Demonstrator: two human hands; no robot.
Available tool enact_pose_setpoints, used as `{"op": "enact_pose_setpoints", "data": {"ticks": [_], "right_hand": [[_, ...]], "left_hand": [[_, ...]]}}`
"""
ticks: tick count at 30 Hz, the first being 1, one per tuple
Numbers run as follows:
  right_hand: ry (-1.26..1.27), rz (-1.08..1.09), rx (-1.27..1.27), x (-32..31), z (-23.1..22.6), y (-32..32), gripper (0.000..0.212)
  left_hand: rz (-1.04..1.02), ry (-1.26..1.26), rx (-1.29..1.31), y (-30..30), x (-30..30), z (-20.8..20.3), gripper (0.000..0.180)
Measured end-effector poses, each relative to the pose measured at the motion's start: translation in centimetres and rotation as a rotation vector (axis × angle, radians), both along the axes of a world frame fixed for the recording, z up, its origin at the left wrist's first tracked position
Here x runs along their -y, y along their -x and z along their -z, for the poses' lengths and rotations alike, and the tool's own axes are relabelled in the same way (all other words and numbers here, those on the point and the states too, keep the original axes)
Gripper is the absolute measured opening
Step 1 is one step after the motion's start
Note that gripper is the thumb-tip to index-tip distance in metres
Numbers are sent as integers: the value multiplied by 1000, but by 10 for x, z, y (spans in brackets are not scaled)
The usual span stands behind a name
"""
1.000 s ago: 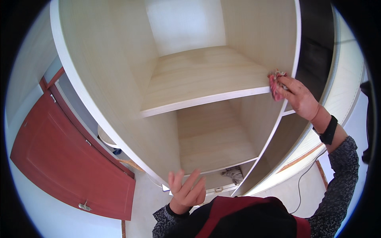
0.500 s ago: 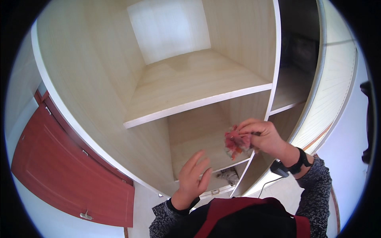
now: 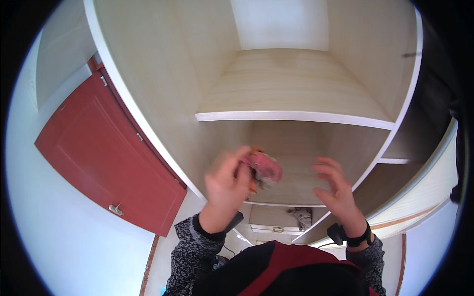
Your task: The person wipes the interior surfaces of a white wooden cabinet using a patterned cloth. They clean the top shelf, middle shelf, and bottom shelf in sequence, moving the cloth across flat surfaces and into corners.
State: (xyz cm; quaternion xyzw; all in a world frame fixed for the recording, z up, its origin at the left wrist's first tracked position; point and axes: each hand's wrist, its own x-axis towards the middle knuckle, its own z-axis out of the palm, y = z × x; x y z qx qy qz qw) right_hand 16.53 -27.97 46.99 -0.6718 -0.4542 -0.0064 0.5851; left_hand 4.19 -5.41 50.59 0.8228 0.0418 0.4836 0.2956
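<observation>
A crumpled pinkish-red cloth (image 3: 266, 168) with grey and orange patches is in my left hand (image 3: 223, 181), its fingers closed round the left side of the bundle. The hand is smeared by motion, and part of the cloth is hidden behind the fingers. To the right, my right hand (image 3: 337, 190) is raised with its fingers apart and nothing in them. Both hands are in front of the middle compartment of a pale wooden cabinet, below its upper shelf (image 3: 296, 116).
Below the hands, a bunched grey cloth (image 3: 302, 217) lies on top of a drawer front (image 3: 271, 229) with a small handle. A red door (image 3: 116, 158) is on the left. A curved cream panel (image 3: 419, 197) and dark compartments (image 3: 429, 103) are on the right.
The pink cloth has passed from my right hand to my left. My right fingers have let go and spread. The view has turned left, so the cabinet appears farther right.
</observation>
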Motion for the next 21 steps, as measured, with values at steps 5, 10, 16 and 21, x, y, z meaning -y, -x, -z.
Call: {"op": "enact_pose_setpoints", "data": {"ticks": [5,10,16,21], "right_hand": [[-140,140,143,15,-7,-7,43],[-272,304,294,35,-16,-16,36],[-404,634,607,59,-27,-28,29],[-436,843,739,60,-27,-47,40]], "left_hand": [[-206,-98,453,-8,-16,-47,32],[-516,-444,218,-37,-14,-58,37],[-279,-420,155,-42,-8,-72,27],[-80,-384,108,-52,18,-117,26]]}}
